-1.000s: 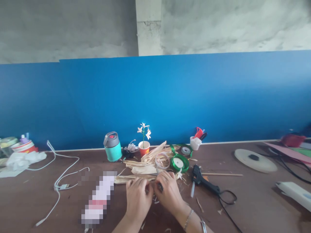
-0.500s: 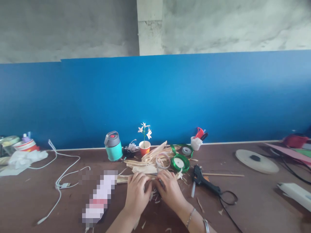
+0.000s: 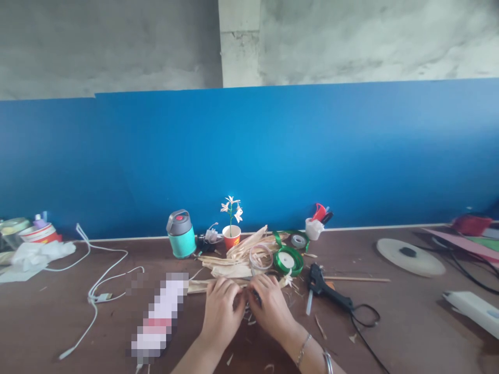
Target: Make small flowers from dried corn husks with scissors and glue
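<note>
My left hand [image 3: 224, 306] and my right hand [image 3: 270, 304] meet over the front of the table, fingertips almost touching. The fingers of both are curled into a pinch, and what lies between them is mostly hidden. A small dark piece shows at the right fingers, too little to name. Just beyond my hands are dried corn husks [image 3: 230, 269], with a spool of green ribbon [image 3: 287, 261] to their right. Beside my right hand is a small white husk flower [image 3: 287, 279]. Thin husk scraps [image 3: 251, 317] lie beneath my hands.
Right of my hands lies a black glue gun [image 3: 329, 292] with its cord, near a thin stick [image 3: 362, 279]. A teal flask [image 3: 182, 236] and a red paper cup [image 3: 232, 240] with a flower stem stand behind. White cables [image 3: 95, 280] spread at left; a round lid [image 3: 410, 257] rests at right.
My two hands have come slightly closer together at the fingertips. The objects on the table keep their places, with only a slight shift of the view.
</note>
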A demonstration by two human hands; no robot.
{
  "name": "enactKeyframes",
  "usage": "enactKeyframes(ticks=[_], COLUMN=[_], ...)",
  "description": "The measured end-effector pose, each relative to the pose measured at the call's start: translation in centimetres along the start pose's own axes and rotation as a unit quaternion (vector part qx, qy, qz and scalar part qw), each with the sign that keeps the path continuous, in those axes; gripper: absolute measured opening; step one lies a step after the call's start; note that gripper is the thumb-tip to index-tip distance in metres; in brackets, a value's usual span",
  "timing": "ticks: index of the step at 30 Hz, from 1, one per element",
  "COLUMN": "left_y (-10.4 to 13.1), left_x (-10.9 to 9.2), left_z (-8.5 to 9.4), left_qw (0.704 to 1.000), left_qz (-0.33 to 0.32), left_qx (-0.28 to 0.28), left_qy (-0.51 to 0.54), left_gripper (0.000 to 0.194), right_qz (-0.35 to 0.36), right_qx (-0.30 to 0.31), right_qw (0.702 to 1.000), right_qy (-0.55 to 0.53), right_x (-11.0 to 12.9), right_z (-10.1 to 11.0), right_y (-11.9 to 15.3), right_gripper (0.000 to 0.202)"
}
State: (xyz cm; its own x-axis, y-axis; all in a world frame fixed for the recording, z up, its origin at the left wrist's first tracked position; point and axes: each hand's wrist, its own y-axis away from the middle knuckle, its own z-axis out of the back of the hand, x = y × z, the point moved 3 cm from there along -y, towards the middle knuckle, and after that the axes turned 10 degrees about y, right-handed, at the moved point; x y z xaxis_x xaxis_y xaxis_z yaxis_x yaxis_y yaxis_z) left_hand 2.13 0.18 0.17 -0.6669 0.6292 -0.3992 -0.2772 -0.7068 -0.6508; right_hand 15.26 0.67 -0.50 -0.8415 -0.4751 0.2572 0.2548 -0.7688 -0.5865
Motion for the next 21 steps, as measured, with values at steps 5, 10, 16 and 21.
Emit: enactKeyframes(ticks=[5,10,16,21], left_y=[0.1,0.1,0.1,-0.1], left_x=[-0.4,-0.6,0.1,0.3], left_z=[0.1,0.1,0.5,0.8], left_qw=[0.999,0.998,0.995,0.998], left_qz=[0.011,0.017,0.042,0.018], left_qx=[-0.026,-0.046,-0.085,-0.062], left_qy=[-0.027,-0.033,-0.028,-0.002], left_gripper=[0.015,0.017,0.019,0.017], right_qz=[-0.045,-0.058,-0.103,-0.051], right_qx=[-0.046,-0.077,-0.096,-0.083], right_qw=[0.998,0.995,0.988,0.995], right_qy=[0.01,0.031,0.057,0.001], right_x=[0.0,-0.1,-1.2,-1.0], right_z=[-0.2,-0.4,-0.1,0.2], right_y=[0.1,0.2,0.2,0.1], right_gripper=[0.015,0.015,0.017,0.03])
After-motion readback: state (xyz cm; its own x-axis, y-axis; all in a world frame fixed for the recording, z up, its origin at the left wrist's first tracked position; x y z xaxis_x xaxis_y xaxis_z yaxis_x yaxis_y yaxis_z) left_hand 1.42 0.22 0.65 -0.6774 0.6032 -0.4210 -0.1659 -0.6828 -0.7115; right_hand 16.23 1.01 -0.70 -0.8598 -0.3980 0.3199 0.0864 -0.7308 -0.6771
